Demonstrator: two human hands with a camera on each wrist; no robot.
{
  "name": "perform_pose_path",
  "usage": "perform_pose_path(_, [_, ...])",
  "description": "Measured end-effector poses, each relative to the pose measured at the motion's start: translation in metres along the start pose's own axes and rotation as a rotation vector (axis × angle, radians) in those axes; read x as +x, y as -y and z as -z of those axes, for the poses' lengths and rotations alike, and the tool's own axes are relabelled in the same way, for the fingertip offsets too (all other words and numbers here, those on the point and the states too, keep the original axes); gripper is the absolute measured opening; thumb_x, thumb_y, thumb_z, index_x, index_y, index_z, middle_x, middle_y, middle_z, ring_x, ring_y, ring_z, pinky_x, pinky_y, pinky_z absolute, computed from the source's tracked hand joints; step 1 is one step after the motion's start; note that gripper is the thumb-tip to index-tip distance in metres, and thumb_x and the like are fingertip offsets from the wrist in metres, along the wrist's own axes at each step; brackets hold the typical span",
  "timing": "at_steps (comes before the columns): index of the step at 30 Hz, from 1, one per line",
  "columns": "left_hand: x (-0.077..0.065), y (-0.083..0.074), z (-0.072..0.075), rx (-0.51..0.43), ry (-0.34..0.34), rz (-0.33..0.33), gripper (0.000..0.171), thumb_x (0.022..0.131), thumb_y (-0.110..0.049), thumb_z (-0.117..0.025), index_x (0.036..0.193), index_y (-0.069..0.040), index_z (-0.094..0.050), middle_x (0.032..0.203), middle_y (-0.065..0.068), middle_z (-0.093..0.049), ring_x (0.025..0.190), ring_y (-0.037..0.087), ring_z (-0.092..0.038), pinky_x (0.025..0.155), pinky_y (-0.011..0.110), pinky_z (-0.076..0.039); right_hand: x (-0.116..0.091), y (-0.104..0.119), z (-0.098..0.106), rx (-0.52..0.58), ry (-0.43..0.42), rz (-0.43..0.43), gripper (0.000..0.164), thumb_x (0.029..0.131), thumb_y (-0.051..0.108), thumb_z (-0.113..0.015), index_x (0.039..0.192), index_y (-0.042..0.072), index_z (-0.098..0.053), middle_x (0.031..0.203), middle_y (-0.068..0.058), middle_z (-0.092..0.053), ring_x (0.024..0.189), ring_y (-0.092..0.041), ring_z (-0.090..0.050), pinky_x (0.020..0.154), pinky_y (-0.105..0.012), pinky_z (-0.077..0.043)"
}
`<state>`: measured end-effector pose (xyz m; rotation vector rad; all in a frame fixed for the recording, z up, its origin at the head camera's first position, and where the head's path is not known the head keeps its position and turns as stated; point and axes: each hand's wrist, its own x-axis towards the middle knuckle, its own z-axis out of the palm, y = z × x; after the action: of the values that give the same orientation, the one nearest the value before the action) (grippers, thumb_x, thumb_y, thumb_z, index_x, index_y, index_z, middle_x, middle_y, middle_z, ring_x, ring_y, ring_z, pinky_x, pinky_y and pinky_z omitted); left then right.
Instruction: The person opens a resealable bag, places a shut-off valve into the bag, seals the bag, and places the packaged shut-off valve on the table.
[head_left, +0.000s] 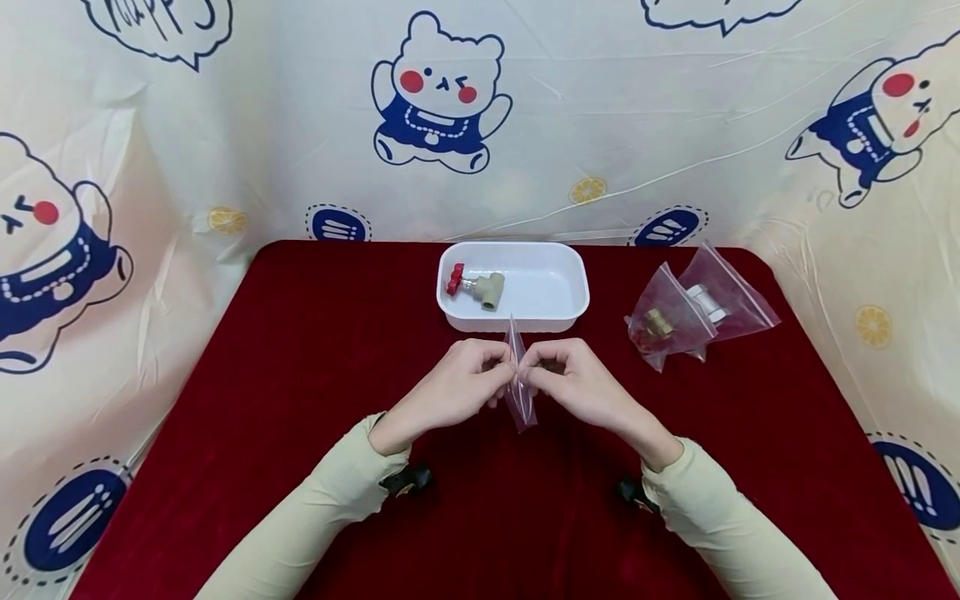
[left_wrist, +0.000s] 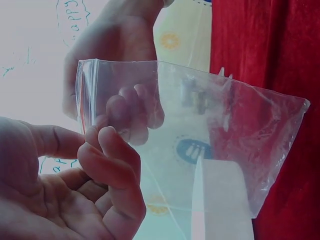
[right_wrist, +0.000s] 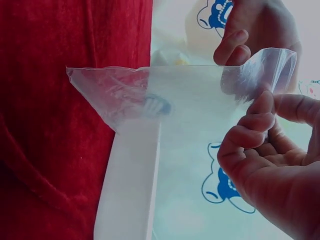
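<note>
A clear zip-lock bag (head_left: 520, 400) hangs between the two hands in front of the white tray. My left hand (head_left: 457, 385) pinches one side of it near the zip, thumb against fingers. From the other side my right hand (head_left: 581, 382) pinches it at the same height. Both wrist views show the bag flat and see-through, with nothing visible inside; the zip strip (left_wrist: 89, 97) shows in the left wrist view. Inside the white plastic tray (head_left: 551, 323) lies a grey-green pipe valve (head_left: 487, 289) with a red handwheel (head_left: 455, 279), toward the tray's left end.
To the right lie two more clear bags: one (head_left: 690, 325) holds a brass fitting (head_left: 659, 322), and the one behind it (head_left: 738, 304) holds a white fitting (head_left: 707, 303). A dark red cloth (head_left: 322, 333) covers the table; printed curtains (head_left: 300, 108) surround it.
</note>
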<state>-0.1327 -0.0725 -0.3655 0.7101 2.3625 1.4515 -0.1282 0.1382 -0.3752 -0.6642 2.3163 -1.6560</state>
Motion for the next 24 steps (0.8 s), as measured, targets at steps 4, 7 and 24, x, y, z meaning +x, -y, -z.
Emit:
perform_pose_path(4, [-0.0005,-0.0018,0.0006,-0.003,0.005,0.004,0.026,0.1,-0.009,-0.053,0.076,-0.011,-0.061,0.06,0.002,-0.057,0.058,0.033,-0.06,0.045,0.028,-0.041,0.0005,-0.0006,0.0,0.021,0.007,0.001,0.016,0.098,0.002,-0.063,0.087,0.005,-0.074,0.084,-0.001,-0.07,0.076,-0.017,-0.063,0.069,-0.03,-0.055])
perform_pose_path(7, [-0.0012,-0.0021,0.0006,-0.004,0.004,0.0,0.026,0.1,-0.008,-0.053,0.075,-0.01,-0.06,0.06,0.002,-0.057,0.054,0.024,-0.057,0.044,0.028,-0.041,0.0008,-0.0008,-0.0004,0.032,0.012,0.006,0.016,0.099,0.002,-0.063,0.087,0.003,-0.073,0.081,-0.002,-0.067,0.075,-0.024,-0.063,0.068,-0.027,-0.053])
perform_pose_path(24, [-0.0007,0.0006,0.0001,-0.035,0.013,0.011,0.025,0.099,-0.008,-0.051,0.075,-0.009,-0.058,0.061,0.005,-0.056,0.047,0.015,-0.051,0.043,0.03,-0.044,0.003,-0.0065,-0.0001,0.07,0.033,0.021,0.015,0.099,0.003,-0.062,0.088,0.003,-0.072,0.077,-0.001,-0.062,0.073,-0.019,-0.058,0.068,-0.028,-0.052])
